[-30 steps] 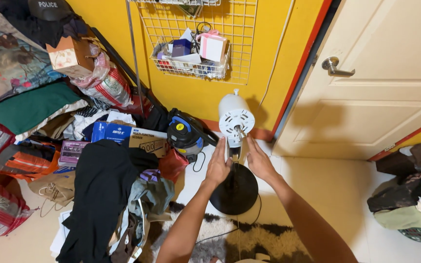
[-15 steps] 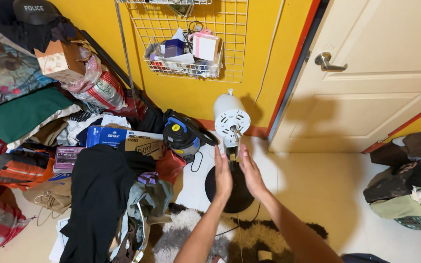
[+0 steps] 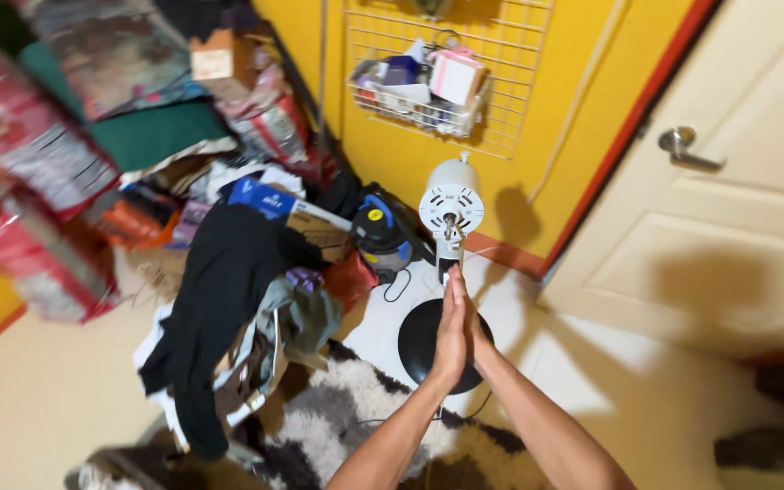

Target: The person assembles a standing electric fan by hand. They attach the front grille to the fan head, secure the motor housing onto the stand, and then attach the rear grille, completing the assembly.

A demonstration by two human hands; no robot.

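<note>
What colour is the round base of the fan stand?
Black; the round base shows best in the head view, partly behind the pressed-together hands.

Right in front of you the fan motor housing (image 3: 451, 201) shows smooth white plastic, its round base (image 3: 421, 338) a matt black, sitting on glossy pale floor tiles (image 3: 583, 363) beside a shaggy rug (image 3: 338, 426), with a brushed-metal door handle (image 3: 685, 148) and white-coated wire basket (image 3: 419, 113).

A blue and brown cardboard box (image 3: 288, 207) is lying among the clothes left of the fan. A pink and white box (image 3: 456, 76) is being held in the wire basket (image 3: 421, 116). Red printed bags (image 3: 24, 136) are being stacked at far left.
</note>
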